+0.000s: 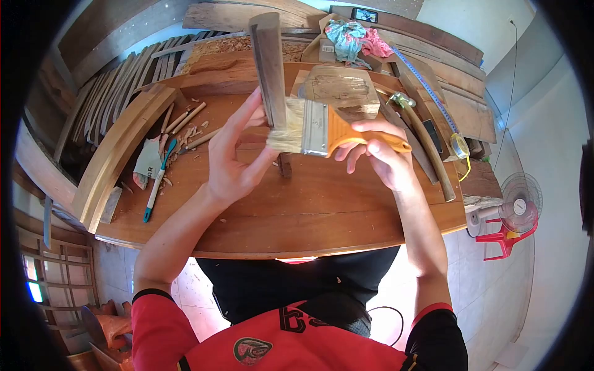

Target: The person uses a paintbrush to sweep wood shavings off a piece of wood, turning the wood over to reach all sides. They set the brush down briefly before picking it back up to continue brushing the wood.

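Observation:
Upright in my left hand point(238, 151) is a dark wooden piece point(267, 68), held near its lower part with the fingers around it. My right hand point(387, 154) grips the orange handle of a wide paintbrush point(340, 133) with a metal band. The brush's pale bristles touch the lower part of the wooden piece, close to my left fingertips. Both hands are above the brown wooden table point(309, 216). Behind the brush lies a thick wood block point(340, 86).
Curved timber point(127, 148), a teal-handled tool point(159, 179), sticks and shavings lie at the left. On the right are a hammer point(427, 145), a tape measure point(459, 146) and a phone point(432, 136). Colourful cloths point(349, 40) sit at the back; a fan point(520, 204) stands beyond.

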{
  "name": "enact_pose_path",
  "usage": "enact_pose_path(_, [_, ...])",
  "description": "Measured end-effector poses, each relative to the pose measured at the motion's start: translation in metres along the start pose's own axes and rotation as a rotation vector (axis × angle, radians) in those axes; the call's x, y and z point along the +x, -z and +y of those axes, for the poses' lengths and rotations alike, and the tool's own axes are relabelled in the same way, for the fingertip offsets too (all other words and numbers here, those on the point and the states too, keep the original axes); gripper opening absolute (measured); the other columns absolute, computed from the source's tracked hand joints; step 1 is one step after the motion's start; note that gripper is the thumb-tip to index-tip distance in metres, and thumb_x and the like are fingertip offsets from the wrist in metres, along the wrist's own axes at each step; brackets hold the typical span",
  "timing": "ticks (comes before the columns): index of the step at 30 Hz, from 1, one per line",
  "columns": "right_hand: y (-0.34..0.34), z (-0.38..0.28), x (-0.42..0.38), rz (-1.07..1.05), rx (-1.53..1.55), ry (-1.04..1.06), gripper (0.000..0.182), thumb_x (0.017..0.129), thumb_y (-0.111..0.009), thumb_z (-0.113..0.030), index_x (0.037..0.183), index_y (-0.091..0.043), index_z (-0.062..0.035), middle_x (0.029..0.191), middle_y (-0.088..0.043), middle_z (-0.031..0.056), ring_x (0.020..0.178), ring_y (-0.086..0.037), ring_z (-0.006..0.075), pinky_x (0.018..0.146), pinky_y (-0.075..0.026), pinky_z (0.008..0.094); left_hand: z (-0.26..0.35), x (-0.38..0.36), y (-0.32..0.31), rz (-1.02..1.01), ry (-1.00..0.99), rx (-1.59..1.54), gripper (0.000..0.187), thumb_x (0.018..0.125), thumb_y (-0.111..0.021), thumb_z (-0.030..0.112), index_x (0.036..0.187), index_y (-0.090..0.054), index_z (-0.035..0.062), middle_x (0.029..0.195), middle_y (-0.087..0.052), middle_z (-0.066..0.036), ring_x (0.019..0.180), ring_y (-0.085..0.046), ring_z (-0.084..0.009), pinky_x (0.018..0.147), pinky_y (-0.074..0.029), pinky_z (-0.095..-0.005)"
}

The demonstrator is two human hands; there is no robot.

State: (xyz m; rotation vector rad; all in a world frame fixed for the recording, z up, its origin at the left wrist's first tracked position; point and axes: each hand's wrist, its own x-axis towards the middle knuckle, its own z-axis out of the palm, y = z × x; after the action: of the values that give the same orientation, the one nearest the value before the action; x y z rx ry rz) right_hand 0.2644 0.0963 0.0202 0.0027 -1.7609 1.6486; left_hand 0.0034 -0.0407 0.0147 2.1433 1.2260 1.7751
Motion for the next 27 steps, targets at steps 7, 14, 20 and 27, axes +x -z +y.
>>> enact_pose_path(7, [0.014,-0.008,-0.002,0.036,-0.075,0.005,0.037,0.1,-0.062,-0.026,0.127,-0.062,0.0,0.102,-0.071,0.0251,0.085,-0.072,0.0358,0.058,-0.057,0.0378,-0.008,0.005,-0.007,0.017,0.037,0.025,0.095,0.084,-0.078,-0.002,0.161,-0.022,0.0028,0.118,-0.072,-0.013,0.106,-0.071,-0.0204,0.082,-0.062,-0.031])
enact_pose_path(14, [0.022,-0.011,-0.006,0.097,0.193,0.236,0.062,0.102,-0.051,-0.055,0.151,-0.041,-0.019,0.119,-0.068,0.0199,0.099,-0.07,0.0384,0.056,-0.059,0.0399,0.007,0.003,-0.017,-0.167,0.15,0.039,0.089,0.084,-0.079,-0.004,0.159,-0.029,0.0003,0.121,-0.07,-0.017,0.103,-0.07,-0.0208,0.084,-0.06,-0.0328])
enact_pose_path(20, [0.02,-0.011,-0.01,0.06,0.073,0.145,0.059,0.101,-0.053,-0.057,0.141,-0.05,-0.0128,0.106,-0.072,0.0214,0.089,-0.072,0.0386,0.059,-0.059,0.0413,0.004,0.003,-0.008,-0.163,-0.086,0.257,0.088,0.083,-0.08,-0.001,0.157,-0.033,-0.001,0.127,-0.067,-0.018,0.102,-0.071,-0.0213,0.079,-0.06,-0.0311])
enact_pose_path(27, [0.004,-0.008,-0.001,0.081,-0.087,-0.085,0.035,0.103,-0.06,-0.028,0.116,-0.066,0.0034,0.091,-0.071,0.0207,0.077,-0.072,0.0295,0.055,-0.056,0.0347,0.014,0.011,0.003,-0.161,0.105,0.195,0.084,0.079,-0.078,-0.003,0.154,-0.04,-0.0009,0.107,-0.063,-0.013,0.081,-0.064,-0.0161,0.061,-0.053,-0.0243])
